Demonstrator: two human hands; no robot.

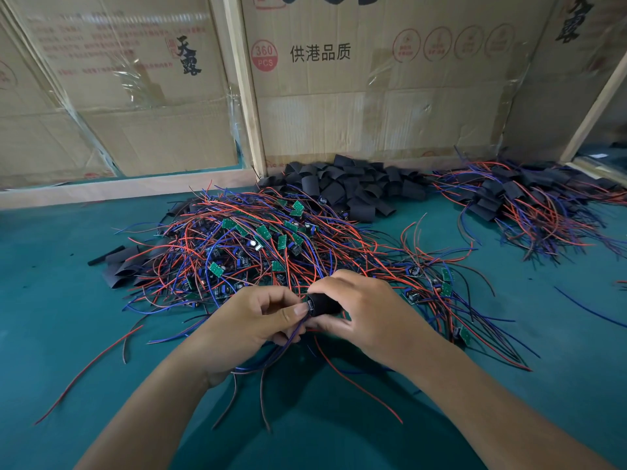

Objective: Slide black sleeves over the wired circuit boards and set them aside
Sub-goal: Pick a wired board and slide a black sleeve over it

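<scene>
At frame centre, above the counter point(68, 334), right hand point(366, 313) grips a black sleeve point(324, 304); left hand point(251, 320) pinches the board's wires point(288, 337) at the sleeve mouth. Sleeved units point(509, 198) lie upper right.

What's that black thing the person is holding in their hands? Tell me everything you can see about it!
It's a black sleeve, a short soft-looking tube with a dull surface. It sits on its side between both hands, above the green table and in front of the wire pile. The right hand curls round it. At its open left end a bit of circuit board shows, and the left hand pinches red and blue wires trailing out there. Fingers hide most of it.
</scene>
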